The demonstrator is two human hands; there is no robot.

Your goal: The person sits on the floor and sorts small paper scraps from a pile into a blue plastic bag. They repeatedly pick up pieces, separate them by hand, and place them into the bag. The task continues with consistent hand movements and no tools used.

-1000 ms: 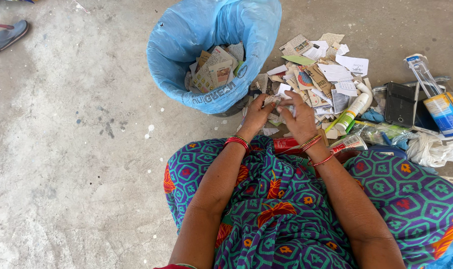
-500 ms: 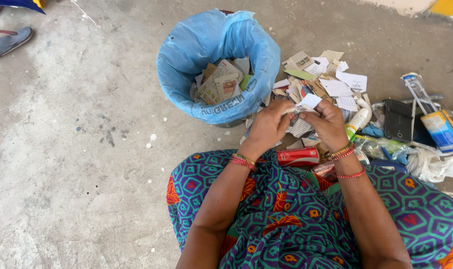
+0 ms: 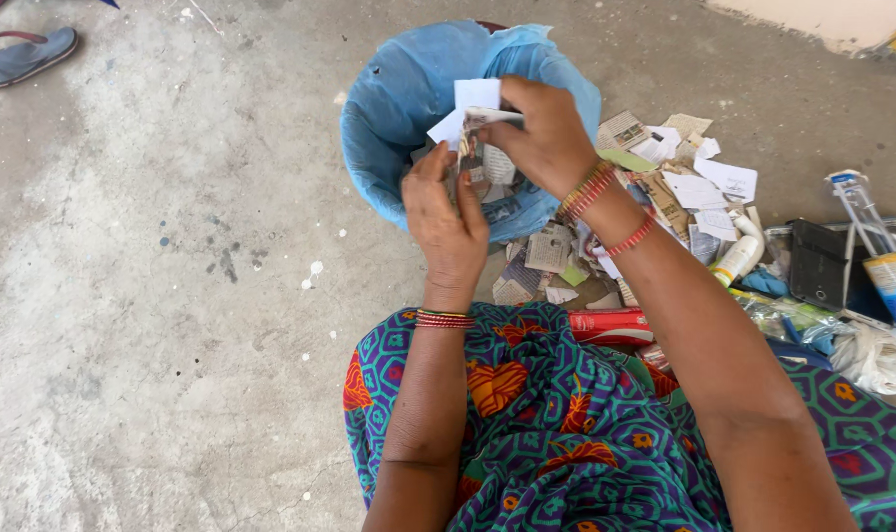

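Both hands have lifted off the floor pile: my right hand (image 3: 546, 133) and left hand (image 3: 448, 217) now pinch the paper scraps (image 3: 475, 123) directly over the blue-lined bin (image 3: 389, 108), right hand nearer.

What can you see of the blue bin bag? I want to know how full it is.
The blue bin bag is thin, crinkled plastic lining a round bin, its rim folded down over the outside. It stands upright on the concrete floor. Both hands, left hand and right hand, hold paper scraps above its mouth, hiding most of the inside, so the fill level cannot be told.
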